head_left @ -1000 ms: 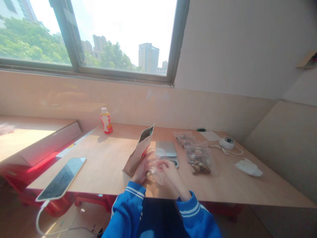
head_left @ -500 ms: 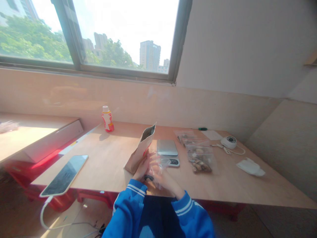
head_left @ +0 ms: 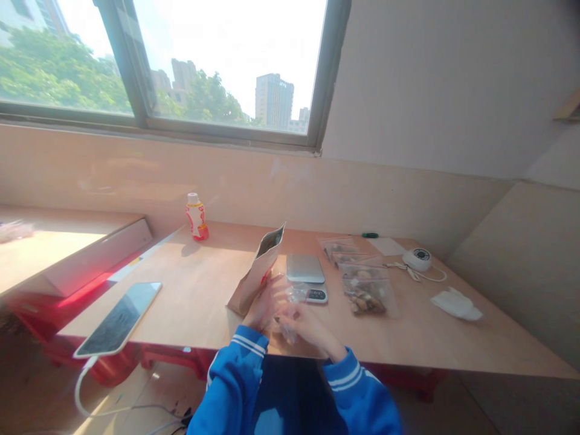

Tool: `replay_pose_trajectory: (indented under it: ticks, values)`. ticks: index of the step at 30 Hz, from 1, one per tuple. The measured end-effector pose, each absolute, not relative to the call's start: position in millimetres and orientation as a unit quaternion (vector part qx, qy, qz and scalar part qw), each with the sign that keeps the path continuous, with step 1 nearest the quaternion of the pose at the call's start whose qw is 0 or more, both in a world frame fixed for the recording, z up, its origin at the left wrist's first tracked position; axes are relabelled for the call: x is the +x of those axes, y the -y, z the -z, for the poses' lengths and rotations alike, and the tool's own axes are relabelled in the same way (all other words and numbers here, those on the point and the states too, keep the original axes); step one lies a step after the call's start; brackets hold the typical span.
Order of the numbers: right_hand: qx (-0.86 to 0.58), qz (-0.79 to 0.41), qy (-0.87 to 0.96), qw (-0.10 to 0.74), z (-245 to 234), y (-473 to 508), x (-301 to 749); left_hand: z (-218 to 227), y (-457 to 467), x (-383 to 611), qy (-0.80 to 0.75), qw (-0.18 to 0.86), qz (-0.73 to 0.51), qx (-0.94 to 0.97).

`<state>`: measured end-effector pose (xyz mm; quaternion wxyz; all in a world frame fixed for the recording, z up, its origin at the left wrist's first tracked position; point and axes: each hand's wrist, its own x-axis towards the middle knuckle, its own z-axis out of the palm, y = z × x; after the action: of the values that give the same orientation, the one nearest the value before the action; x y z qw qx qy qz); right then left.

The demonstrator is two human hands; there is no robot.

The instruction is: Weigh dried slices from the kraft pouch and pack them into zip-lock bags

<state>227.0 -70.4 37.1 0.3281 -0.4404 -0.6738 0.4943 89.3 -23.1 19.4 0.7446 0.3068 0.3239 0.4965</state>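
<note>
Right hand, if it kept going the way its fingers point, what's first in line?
The right hand would probably meet the clear plastic bag first, then the left hand; depth is unclear.

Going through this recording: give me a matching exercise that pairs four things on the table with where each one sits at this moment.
Things:
1. paper bag
2. bottle
3. phone
4. scale

Places:
A. by the wall
B. near the front edge of the table, cable attached
C. just behind the hands
D. beside the left hand

Pairs: 1-D, 2-A, 3-B, 4-C
</note>
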Motion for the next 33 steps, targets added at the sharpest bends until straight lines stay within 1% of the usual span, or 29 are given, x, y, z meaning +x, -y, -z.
replay_pose_trajectory:
  ticks: [3, 8, 11, 14, 15, 17, 21, 24, 29, 31, 33]
  values:
    - [-0.488, -0.429, 0.637, 0.416, -51, 70, 241, -14, 21, 88, -0.318, 0.736, -0.511, 0.310]
    - [-0.512, -0.366, 0.616, 0.474, -102, 70, 270, -18, 25, 87, -0.333, 0.737, -0.494, 0.319]
    - [-0.478, -0.310, 0.630, 0.527, -140, 60, 266, -24, 27, 87, -0.360, 0.727, -0.488, 0.322]
    - [-0.428, -0.256, 0.646, 0.578, -175, 40, 240, -26, 28, 86, -0.373, 0.719, -0.484, 0.329]
    - [-0.412, -0.240, 0.653, 0.588, -184, 33, 230, -25, 28, 86, -0.373, 0.717, -0.485, 0.333]
    - [-0.385, -0.220, 0.692, 0.570, -194, 19, 212, -23, 29, 85, -0.369, 0.711, -0.491, 0.343]
    - [-0.352, -0.180, 0.778, 0.487, -189, 10, 198, -19, 32, 83, -0.376, 0.697, -0.496, 0.355]
    - [-0.374, -0.170, 0.766, 0.494, -176, 19, 206, -22, 35, 83, -0.384, 0.698, -0.492, 0.352]
    - [-0.419, -0.191, 0.742, 0.487, -154, 42, 231, -36, 44, 85, -0.401, 0.691, -0.491, 0.347]
    - [-0.429, -0.204, 0.729, 0.493, -138, 48, 241, -41, 52, 86, -0.394, 0.692, -0.494, 0.350]
    - [-0.441, -0.229, 0.709, 0.501, -117, 53, 249, -45, 63, 85, -0.405, 0.664, -0.520, 0.353]
